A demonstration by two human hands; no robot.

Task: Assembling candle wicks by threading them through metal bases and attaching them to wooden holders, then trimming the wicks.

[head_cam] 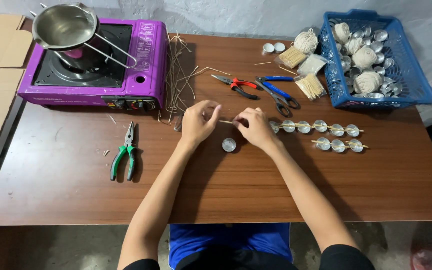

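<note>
Currently my left hand (199, 121) and right hand (256, 128) meet at mid-table, both pinched on one thin stick (225, 122). The stick's long axis runs left to right between the two hands; only a short length shows in the gap. My left thumb and fingers close on its left end, and my right fingertips clamp its right end. A small metal cup (229, 145) sits on the table (66, 185) just near of the stick, between my wrists, touching neither hand; the right hand is slightly nearer to it. Both forearms angle inward from the near edge, wrists low. Right of my right hand lie two rows of cups (321, 126) with sticks laid across them.
</note>
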